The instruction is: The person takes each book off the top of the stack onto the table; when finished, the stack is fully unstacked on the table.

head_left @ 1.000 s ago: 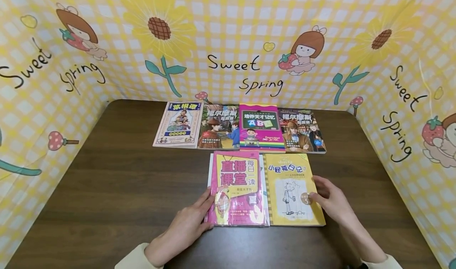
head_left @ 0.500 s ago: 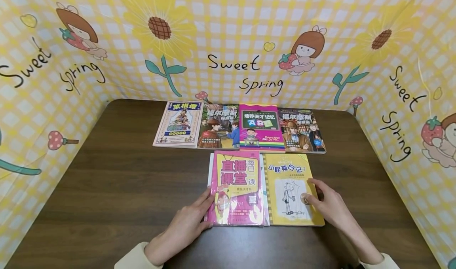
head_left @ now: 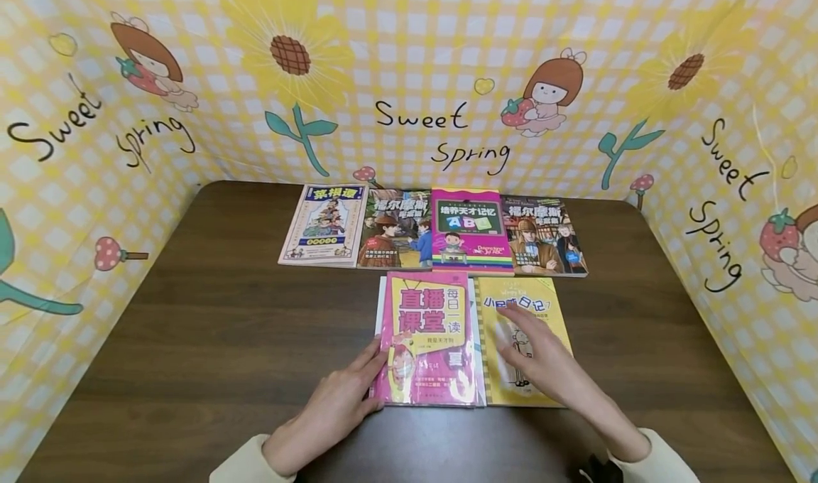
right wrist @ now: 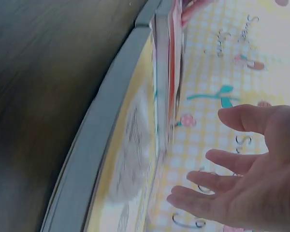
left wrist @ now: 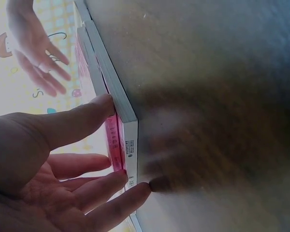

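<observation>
A pink book (head_left: pixel 424 341) in a glossy cover lies on a white book (left wrist: pixel 130 133), which peeks out at its sides. My left hand (head_left: pixel 339 398) rests at the left edge of this pile. In the left wrist view its thumb touches the bottom edge near the corner, while fairly straight fingers touch the spine side. Right beside the pile lies a yellow book (head_left: pixel 530 394) with a line drawing on its cover. Over that book hovers my right hand (head_left: pixel 543 355), its fingers spread with nothing held and hiding part of the cover.
Behind, a row of books runs side by side: a pale book (head_left: pixel 326 245), a green-brown book (head_left: pixel 393 234), a magenta ABC book (head_left: pixel 471 241) and a dark book (head_left: pixel 543 234). A yellow checked cloth (head_left: pixel 409 57) walls the brown table (head_left: pixel 243 327) at back and sides.
My right hand has left the yellow book's right edge and moved left and up over its cover. My left hand stays at the pink book's edge. The head view has shifted slightly.
</observation>
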Demonstrator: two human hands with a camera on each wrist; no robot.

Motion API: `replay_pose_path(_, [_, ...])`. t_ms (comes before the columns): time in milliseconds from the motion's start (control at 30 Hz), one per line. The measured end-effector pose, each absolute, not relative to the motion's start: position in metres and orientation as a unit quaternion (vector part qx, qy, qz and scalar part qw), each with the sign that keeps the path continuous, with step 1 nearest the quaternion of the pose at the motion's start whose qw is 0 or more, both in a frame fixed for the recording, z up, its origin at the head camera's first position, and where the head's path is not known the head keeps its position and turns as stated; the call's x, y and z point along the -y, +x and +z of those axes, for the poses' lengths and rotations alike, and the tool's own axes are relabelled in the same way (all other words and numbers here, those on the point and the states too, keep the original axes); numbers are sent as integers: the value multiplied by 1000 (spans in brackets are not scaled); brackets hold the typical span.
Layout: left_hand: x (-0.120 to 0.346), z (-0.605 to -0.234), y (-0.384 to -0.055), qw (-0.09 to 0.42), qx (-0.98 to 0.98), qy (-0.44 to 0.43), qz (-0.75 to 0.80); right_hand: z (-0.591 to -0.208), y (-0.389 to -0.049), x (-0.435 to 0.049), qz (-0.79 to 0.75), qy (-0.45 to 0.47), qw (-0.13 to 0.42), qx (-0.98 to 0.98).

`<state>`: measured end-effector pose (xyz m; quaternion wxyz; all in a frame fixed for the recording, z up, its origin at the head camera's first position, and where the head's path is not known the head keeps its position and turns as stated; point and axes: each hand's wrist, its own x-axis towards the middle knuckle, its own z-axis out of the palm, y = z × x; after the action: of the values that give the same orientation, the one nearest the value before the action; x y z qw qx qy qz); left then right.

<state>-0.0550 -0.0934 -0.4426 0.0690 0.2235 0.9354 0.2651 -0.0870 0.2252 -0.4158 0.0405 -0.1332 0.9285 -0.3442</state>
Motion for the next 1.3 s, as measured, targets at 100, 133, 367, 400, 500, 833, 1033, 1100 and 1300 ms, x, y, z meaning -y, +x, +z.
replay_pose_path(100, [93,-443,-55,80,-935,221,265,-421,-89,-217,-342,-156,61,-925])
replay_pose_path(133, [93,-443,-56,83,-935,220,265,-423,-90,-215,-343,-161,70,-923])
replay_pose_path(367, [93,-442,-57,91,-936,216,264,-435,-92,-205,-338,-167,120,-918])
replay_pose_path(400, [93,-442,-57,93,-936,215,264,-437,-92,-204,-337,-168,124,-918])
replay_pose_path(500, [93,-440,-58,103,-932,211,275,-440,-91,-201,-333,-170,130,-918])
replay_pose_path(833, [91,-437,-70,137,-924,162,318,-446,-87,-197,-279,-204,114,-932])
replay_pose_path(1033, [85,-441,-78,136,-923,151,327,-447,-86,-197,-265,-206,120,-934])
replay_pose_path(1100, [83,-441,-79,134,-922,150,332,-447,-86,-197,-266,-206,120,-934])
replay_pose_path(1300, [75,-443,-79,123,-914,141,360,-448,-86,-197,-268,-205,119,-934])
